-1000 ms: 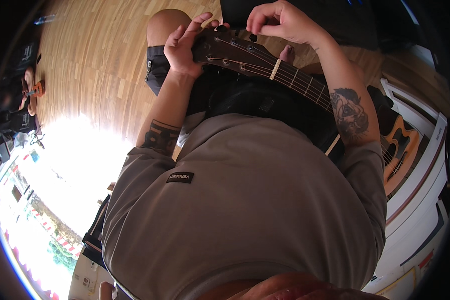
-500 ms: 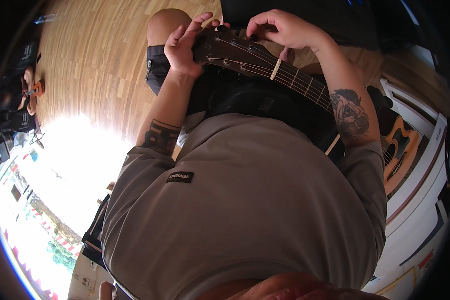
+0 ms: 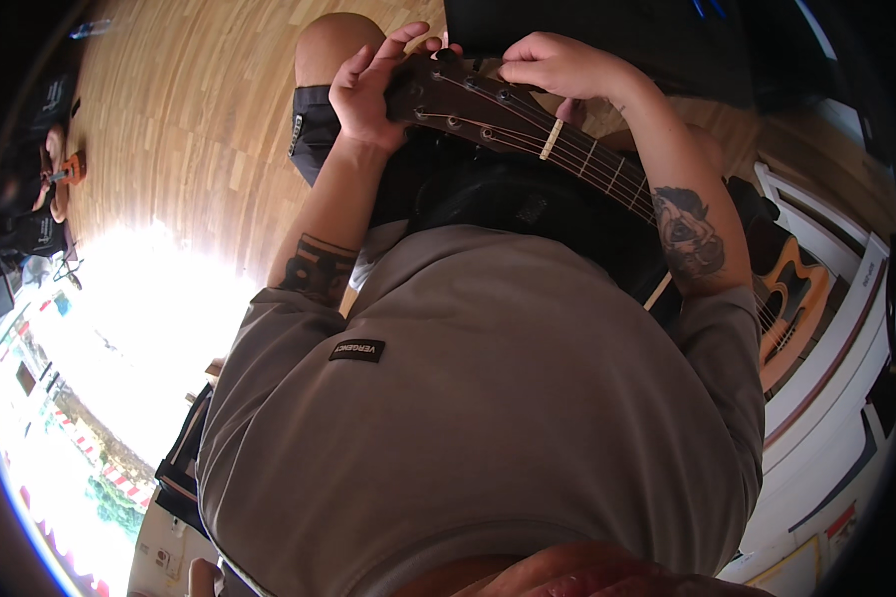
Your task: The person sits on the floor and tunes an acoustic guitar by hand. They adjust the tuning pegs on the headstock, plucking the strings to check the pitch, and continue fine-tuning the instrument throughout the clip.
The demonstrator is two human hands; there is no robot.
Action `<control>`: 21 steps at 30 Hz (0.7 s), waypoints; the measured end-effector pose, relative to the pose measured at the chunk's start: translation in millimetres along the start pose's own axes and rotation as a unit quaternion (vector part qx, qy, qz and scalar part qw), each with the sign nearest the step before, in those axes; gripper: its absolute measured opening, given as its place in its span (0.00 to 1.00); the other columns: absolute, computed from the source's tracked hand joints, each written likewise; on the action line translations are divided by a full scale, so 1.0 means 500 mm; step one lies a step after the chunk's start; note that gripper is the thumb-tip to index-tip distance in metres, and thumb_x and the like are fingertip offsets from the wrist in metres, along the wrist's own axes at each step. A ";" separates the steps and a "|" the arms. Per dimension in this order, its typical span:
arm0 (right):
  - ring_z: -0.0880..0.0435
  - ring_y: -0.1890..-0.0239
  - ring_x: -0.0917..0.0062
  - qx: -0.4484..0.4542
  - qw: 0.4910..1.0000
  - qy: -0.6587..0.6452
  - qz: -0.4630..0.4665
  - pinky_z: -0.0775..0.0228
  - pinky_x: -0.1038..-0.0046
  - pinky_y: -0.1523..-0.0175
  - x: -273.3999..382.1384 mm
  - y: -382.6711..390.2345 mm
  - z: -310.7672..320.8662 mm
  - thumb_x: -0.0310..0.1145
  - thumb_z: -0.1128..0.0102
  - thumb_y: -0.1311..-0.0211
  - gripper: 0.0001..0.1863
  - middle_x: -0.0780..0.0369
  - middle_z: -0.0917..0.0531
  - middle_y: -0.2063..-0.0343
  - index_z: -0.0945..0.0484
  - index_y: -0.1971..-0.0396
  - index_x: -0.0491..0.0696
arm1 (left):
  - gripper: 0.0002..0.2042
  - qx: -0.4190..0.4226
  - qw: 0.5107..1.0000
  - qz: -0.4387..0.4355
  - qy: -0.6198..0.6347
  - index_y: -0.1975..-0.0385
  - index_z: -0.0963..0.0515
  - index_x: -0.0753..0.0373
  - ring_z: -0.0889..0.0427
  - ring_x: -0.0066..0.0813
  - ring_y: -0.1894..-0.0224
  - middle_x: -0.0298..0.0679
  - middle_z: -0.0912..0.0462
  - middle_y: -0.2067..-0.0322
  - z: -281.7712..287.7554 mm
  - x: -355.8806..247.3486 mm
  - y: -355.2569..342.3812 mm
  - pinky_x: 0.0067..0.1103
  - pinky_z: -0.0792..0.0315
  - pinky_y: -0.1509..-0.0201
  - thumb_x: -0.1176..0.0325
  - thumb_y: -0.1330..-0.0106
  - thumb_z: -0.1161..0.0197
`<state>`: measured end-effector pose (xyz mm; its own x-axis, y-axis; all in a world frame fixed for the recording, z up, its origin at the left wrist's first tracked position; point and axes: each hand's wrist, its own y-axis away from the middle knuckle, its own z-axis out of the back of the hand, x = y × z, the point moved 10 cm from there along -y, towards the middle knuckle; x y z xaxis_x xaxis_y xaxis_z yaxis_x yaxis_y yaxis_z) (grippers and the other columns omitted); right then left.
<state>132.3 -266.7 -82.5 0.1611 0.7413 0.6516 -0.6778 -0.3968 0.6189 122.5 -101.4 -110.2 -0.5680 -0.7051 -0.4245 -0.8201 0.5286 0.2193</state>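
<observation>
Across the far side of my lap lies a guitar neck (image 3: 607, 171), its dark headstock (image 3: 443, 99) toward the left. My left hand (image 3: 368, 104) is at the headstock's end, the palm edge against it. Its thumb and forefinger stick up, and the other fingers bend behind the wood near a dark tuning peg (image 3: 446, 56). My right hand (image 3: 567, 68) comes from the right, its fingertips pinched together at the headstock's far edge. They cover the tuning peg there. Strings run from the metal posts over a pale nut (image 3: 551, 139).
Another guitar (image 3: 794, 298), light-coloured with a dark pickguard, rests at the right beside white shelving (image 3: 846, 343). Bright window light (image 3: 159, 289) floods the left. Beyond it, a person (image 3: 40, 219) with a small orange-brown instrument (image 3: 72, 168) appears at the far left edge. The floor (image 3: 199, 119) is wooden.
My right hand's fingers have closed further over the tuning peg, which showed beneath them before, and its wrist has turned slightly. My left hand has barely moved.
</observation>
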 end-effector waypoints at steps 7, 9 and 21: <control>0.12 0.55 0.74 -0.016 0.966 0.027 0.257 0.20 0.72 0.46 0.042 0.008 0.022 0.23 0.36 0.35 0.11 0.61 0.10 0.61 0.13 0.54 0.44 | 0.33 -0.004 1.000 -0.002 0.001 0.36 0.29 0.60 0.33 0.59 0.31 0.47 0.27 0.43 0.002 0.002 -0.004 0.53 0.33 0.31 0.41 0.34 0.47; 0.12 0.55 0.74 -0.027 0.957 0.003 0.287 0.20 0.74 0.45 0.056 0.007 0.025 0.16 0.36 0.39 0.14 0.61 0.11 0.60 0.13 0.54 0.43 | 0.33 -0.003 1.000 0.000 0.003 0.36 0.29 0.60 0.33 0.58 0.31 0.47 0.28 0.42 0.005 0.002 -0.002 0.53 0.33 0.31 0.41 0.34 0.47; 0.14 0.58 0.71 -0.081 0.979 0.078 0.168 0.22 0.69 0.59 0.132 0.055 0.029 0.09 0.44 0.47 0.11 0.64 0.19 0.66 0.25 0.74 0.43 | 0.30 0.013 0.999 0.004 0.050 0.38 0.30 0.64 0.30 0.57 0.33 0.48 0.26 0.48 -0.004 -0.002 0.001 0.49 0.32 0.32 0.46 0.29 0.56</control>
<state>134.9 -236.6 -16.1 -0.1928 0.6619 0.7244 -0.7806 -0.5508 0.2954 122.5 -101.5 -107.7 -0.5791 -0.7442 -0.3330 -0.8146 0.5449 0.1989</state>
